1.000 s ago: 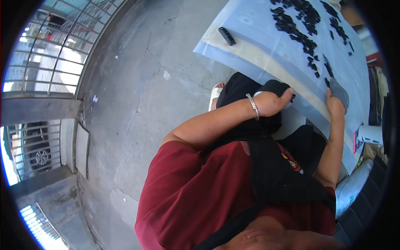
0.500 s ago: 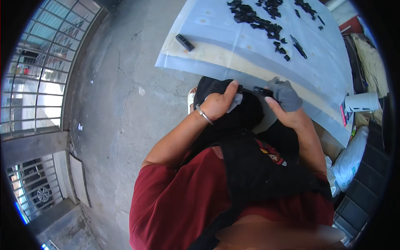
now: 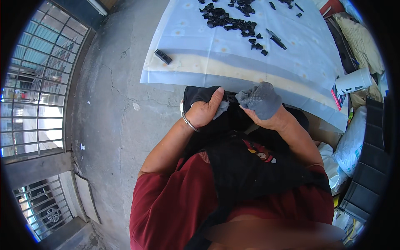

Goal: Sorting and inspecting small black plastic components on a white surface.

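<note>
Both of my hands work close together over my lap, just off the near edge of the table. My left hand [image 3: 204,111], with a metal bangle at the wrist, is closed, thumb up, with grey fabric at its fingers. A small black part [image 3: 230,97] shows beside its thumb against dark clothing, and its shape is hard to make out. My right hand [image 3: 263,104] is closed, its fingers covered by a grey dotted glove. Whatever lies inside its grip is hidden. Dark trousers and a black apron [image 3: 246,175] lie behind the hands.
A white plastic sheet [image 3: 183,66] covers the table. On it lie a pile of black pieces [image 3: 218,18], a black pen-like tool [image 3: 276,39] and a black oblong block [image 3: 163,56]. At right stand a white cup [image 3: 353,81], a plastic bag [image 3: 352,143] and dark panels [image 3: 366,166].
The view has shifted, so the table sits lower and more to the left. My right hand has turned, its gloved back now upward, and come closer to my left; the black part at its thumb is hidden.
</note>
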Tool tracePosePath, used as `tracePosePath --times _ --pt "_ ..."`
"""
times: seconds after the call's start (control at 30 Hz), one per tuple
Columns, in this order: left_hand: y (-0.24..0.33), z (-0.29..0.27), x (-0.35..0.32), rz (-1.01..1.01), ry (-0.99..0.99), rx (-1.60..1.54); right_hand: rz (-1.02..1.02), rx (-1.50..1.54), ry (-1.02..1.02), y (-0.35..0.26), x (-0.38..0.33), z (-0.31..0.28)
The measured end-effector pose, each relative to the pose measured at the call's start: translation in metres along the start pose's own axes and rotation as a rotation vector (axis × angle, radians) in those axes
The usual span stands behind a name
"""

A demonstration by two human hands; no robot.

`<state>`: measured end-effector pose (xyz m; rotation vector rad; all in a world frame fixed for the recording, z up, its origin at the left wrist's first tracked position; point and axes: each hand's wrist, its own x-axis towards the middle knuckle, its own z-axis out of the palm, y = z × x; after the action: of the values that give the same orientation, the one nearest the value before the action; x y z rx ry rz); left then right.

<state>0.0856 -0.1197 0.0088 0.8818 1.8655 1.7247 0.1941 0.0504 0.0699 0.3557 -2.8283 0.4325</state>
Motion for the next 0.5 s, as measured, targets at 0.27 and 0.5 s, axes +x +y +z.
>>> tracePosePath --times 0.27,0.5 --pt "0.019 -0.001 0.006 0.010 -0.119 0.062 0.068 0.071 0.010 0.005 -0.008 0.002" --pt "0.014 -0.004 0.003 0.084 -0.115 0.046 0.008 0.017 0.028 -0.004 -0.007 0.004"
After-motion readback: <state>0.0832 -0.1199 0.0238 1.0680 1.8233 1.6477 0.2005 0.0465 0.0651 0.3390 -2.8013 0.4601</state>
